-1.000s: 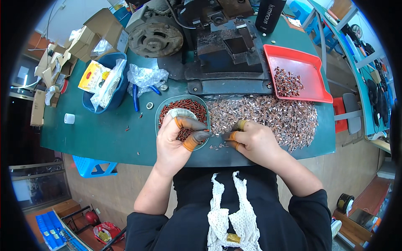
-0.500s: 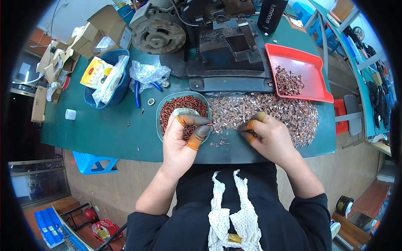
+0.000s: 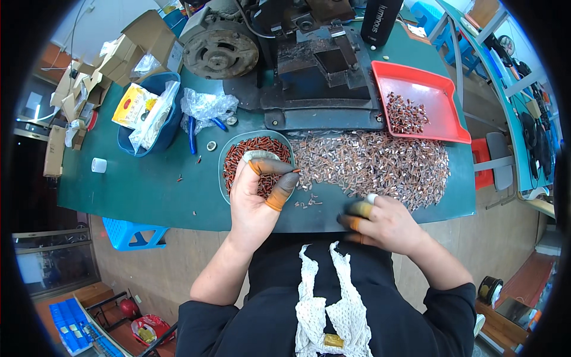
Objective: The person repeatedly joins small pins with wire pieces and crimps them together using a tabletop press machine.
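Note:
My left hand (image 3: 257,193) is above a green-rimmed bowl (image 3: 220,172) full of small red-brown cylindrical pieces (image 3: 262,144). Orange, dirt-darkened finger covers sit on its thumb and forefinger, which pinch one small reddish piece (image 3: 297,171), its tip jutting out to the right. My right hand (image 3: 383,225) hovers over the table's front edge, below a wide pile of small copper-coloured metal clips (image 3: 369,160). Its covered fingertips are smeared by motion, so whether they hold anything cannot be seen. A few loose clips (image 3: 309,202) lie between the hands.
Behind the pile stands a dark machine (image 3: 315,77) with a round motor (image 3: 220,53). A red tray (image 3: 437,89) holding assembled pieces is at the right. Leftward are blue-handled pliers (image 3: 192,135), a plastic bag (image 3: 208,106), a blue bin (image 3: 172,128) and cardboard boxes (image 3: 128,50).
My right hand has drawn back from the pile toward me, its fingers now blurred. My left hand keeps its pinch on the small reddish piece. The whole view has shifted slightly.

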`<action>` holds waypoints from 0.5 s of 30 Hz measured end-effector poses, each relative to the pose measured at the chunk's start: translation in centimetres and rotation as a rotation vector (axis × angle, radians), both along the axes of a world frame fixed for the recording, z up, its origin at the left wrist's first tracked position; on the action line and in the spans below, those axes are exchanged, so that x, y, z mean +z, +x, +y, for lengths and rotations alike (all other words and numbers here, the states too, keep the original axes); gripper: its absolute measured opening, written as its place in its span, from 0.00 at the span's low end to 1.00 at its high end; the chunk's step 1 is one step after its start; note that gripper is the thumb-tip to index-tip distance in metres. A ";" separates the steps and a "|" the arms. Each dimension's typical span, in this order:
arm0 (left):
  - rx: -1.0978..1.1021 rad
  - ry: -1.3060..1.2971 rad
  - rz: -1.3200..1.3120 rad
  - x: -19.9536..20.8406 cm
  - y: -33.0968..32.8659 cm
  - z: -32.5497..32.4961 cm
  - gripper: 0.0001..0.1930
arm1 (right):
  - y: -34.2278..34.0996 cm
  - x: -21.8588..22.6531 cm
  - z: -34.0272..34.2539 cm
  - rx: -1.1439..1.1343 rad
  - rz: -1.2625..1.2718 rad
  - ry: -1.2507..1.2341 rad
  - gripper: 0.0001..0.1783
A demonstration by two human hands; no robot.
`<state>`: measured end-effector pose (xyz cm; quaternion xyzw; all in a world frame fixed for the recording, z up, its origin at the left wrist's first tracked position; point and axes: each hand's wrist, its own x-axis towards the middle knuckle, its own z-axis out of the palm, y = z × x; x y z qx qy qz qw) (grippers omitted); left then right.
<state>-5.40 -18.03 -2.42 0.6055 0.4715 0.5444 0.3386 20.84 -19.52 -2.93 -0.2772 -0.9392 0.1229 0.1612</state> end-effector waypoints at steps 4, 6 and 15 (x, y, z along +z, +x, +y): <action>0.020 0.030 0.051 0.6 0.6 0.8 0.08 | 1.7 -0.4 -1.4 0.057 0.077 -0.037 0.06; 0.037 0.105 0.175 1.4 1.1 1.5 0.08 | 1.1 -0.5 -0.7 -0.091 0.278 -0.154 0.04; 0.221 0.663 0.527 3.5 3.4 10.6 0.11 | -5.7 6.2 13.7 -0.613 1.437 -0.782 0.09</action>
